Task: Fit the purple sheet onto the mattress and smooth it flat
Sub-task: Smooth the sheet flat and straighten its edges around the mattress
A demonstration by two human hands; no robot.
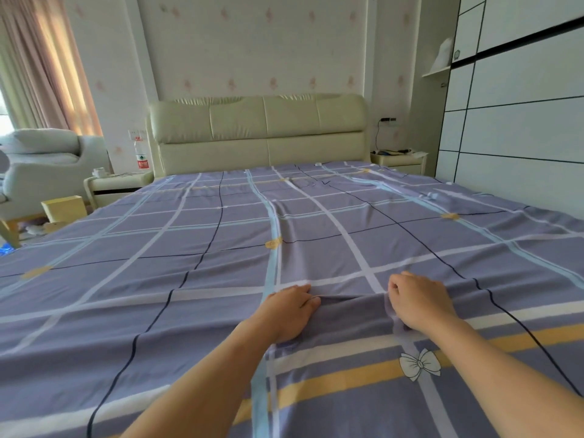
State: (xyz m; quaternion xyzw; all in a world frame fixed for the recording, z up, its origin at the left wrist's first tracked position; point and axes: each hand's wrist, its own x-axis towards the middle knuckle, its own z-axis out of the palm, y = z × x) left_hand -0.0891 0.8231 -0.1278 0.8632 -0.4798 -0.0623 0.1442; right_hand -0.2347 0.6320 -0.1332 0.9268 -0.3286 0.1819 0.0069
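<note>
Two hands press down on the purple sheet (189, 279), which lies spread across the whole bed. The left hand (289, 311) curls its fingers into a raised fold of cloth just to its right. The right hand (420, 301) grips the same fold from the other side, fingers tucked under. Beyond both hands, creases run toward the headboard (259, 121). A white bow print (419, 363) sits just below the right wrist.
</note>
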